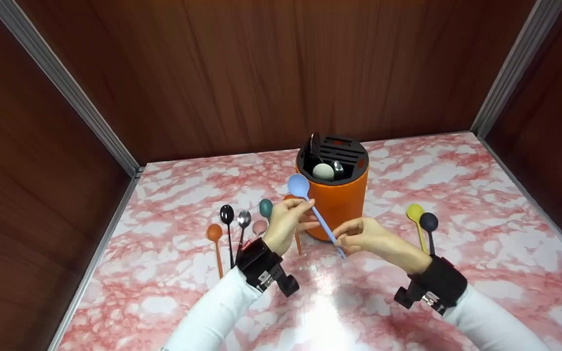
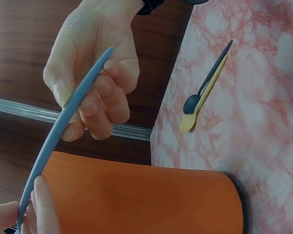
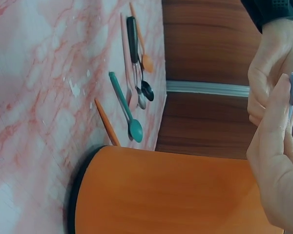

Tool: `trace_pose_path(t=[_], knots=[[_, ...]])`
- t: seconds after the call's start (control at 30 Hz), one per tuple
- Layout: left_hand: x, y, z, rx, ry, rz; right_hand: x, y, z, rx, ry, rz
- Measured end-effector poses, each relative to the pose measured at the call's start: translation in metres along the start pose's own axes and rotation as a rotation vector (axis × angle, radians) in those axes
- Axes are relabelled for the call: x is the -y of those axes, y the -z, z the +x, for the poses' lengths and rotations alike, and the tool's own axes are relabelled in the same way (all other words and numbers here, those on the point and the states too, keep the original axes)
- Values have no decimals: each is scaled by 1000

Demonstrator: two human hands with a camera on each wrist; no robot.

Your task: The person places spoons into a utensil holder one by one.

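A light-blue spoon [image 1: 298, 185] is held in the air by both hands, slanting with its bowl at the upper left. My left hand [image 1: 286, 222] pinches the handle just below the bowl. Near the lower tip of the handle, my right hand [image 1: 371, 239] pinches it between thumb and fingers; the left wrist view shows this handle [image 2: 63, 117] running between the two hands. Right behind the spoon stands an orange cylindrical utensil holder [image 1: 344, 204] with a black slotted top. A white rounded utensil head [image 1: 323, 171], a silver one and dark utensils stick out of it.
Left of the holder lie an orange spoon [image 1: 214, 232], a black spoon [image 1: 227, 213], a silver spoon [image 1: 244, 218], a pink one and a green spoon [image 3: 135, 130]. To the right lie a yellow spoon [image 1: 414, 212] and a dark spoon [image 1: 429, 222]. Wooden panels enclose the marbled table.
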State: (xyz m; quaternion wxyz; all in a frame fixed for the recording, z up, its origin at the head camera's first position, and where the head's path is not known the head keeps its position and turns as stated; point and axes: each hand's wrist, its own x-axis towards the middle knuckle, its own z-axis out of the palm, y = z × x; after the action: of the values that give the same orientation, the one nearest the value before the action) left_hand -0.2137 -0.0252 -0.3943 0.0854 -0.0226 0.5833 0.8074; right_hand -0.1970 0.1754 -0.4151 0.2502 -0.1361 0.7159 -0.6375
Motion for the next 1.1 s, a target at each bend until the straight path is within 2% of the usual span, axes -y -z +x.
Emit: trace_pose_path(t=[0.13,0.4,0.8,1.1], knots=[[-4,-2,0,-8,5,-11,4,0,0,-20,-31,-20],[-12,-7,2,17,-11,-18,9,6,-4,25,37,17],[-26,-16,7,16,-32,-36,21,16,-2,-64,13,-19],[-36,-17,12,-2,-43,-45,19,20,-2,-115,29,48]])
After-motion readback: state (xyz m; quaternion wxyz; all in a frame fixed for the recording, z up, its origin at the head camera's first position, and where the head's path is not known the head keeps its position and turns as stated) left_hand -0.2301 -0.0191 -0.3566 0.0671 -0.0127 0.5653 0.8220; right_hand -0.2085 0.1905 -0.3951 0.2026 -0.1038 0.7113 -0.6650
